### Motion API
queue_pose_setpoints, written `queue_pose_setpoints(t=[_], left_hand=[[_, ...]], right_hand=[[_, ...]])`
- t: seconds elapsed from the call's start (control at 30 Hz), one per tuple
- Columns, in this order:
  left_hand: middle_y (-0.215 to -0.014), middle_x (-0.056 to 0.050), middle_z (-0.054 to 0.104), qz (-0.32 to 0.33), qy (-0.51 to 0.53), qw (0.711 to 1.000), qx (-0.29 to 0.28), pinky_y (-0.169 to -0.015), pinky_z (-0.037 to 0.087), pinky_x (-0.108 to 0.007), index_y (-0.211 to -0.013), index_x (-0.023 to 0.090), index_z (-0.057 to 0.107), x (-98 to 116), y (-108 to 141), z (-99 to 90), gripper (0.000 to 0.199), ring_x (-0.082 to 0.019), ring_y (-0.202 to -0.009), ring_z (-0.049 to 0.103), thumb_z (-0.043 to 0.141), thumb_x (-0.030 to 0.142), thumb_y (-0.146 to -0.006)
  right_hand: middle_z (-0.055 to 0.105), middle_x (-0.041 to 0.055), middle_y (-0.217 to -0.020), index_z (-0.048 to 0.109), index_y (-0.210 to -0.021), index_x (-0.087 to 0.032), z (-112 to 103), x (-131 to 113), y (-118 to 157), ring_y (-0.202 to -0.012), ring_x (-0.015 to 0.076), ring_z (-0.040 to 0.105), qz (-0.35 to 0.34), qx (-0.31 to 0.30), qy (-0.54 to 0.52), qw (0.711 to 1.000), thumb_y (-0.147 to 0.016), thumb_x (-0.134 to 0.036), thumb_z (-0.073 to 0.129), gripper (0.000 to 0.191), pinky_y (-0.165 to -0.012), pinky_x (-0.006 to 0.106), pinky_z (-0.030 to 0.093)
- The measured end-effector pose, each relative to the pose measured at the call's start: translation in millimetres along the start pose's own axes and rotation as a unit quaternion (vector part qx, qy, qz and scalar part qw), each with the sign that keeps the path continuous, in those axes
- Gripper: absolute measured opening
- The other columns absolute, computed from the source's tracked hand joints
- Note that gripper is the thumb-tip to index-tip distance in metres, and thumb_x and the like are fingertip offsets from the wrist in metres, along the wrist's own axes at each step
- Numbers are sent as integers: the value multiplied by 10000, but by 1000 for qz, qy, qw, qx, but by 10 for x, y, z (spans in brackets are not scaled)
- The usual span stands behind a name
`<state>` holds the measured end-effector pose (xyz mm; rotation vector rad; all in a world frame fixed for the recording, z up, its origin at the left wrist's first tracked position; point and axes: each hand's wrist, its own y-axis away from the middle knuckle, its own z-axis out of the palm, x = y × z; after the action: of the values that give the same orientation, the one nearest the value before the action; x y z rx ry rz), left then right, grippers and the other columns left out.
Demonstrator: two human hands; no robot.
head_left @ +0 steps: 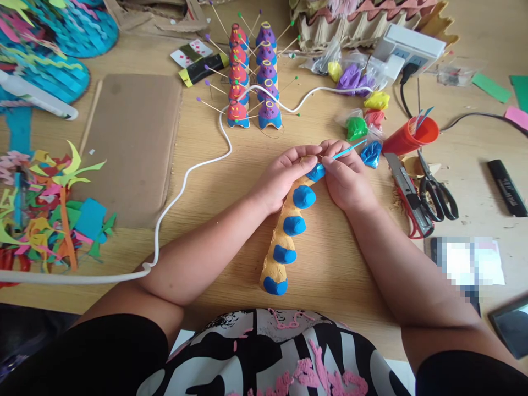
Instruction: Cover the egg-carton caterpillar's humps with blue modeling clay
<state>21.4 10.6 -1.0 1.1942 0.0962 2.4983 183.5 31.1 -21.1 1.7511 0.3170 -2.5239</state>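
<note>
A strip of egg carton cups [274, 269], coloured yellow-orange, slants from between my hands down toward my body. Each cup bears a patch of blue clay [304, 196]. My left hand [293, 170] is closed on the strip's far end, its thumb and forefinger pinched at the last cup. From the other side my right hand [346, 175] meets it, with its thumb and fingers closed around a thin light-blue clay tool [350, 148]. The tool lies slantwise over the last blue patch. Whatever is between the fingertips is too small to make out.
Two finished-looking carton caterpillars, red [238, 91] and purple [269, 88], stand ahead, stuck with pins. A white cable [193, 168] crosses the table. At right are bagged clay [357, 127], a red cup [412, 135], a cutter [406, 187] and scissors [435, 192]. Paper scraps [45, 214] lie left.
</note>
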Motion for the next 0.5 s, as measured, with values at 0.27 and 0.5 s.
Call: queue_pose_setpoints(t=[0.27, 0.5], left_hand=[[-1057, 2, 849, -16, -18, 1000, 15, -1058, 587, -285, -1029, 222, 766, 18, 10, 33, 187, -149, -1082, 809, 898, 263, -903], [-1148, -4, 853, -4, -50, 999, 20, -1101, 578, -274, -1069, 221, 799, 27, 30, 40, 110, -168, -1214, 783, 766, 301, -1000]], right_hand=[[650, 10, -988, 572, -781, -271, -8, -17, -9, -975, 212, 660, 8, 9, 15, 1000, -742, -661, 976, 562, -959, 416, 610], [643, 3, -971, 553, -762, -269, -9, 6, -18, -962, 208, 640, 15, 22, 26, 999, -725, -638, 979, 564, -908, 401, 605]])
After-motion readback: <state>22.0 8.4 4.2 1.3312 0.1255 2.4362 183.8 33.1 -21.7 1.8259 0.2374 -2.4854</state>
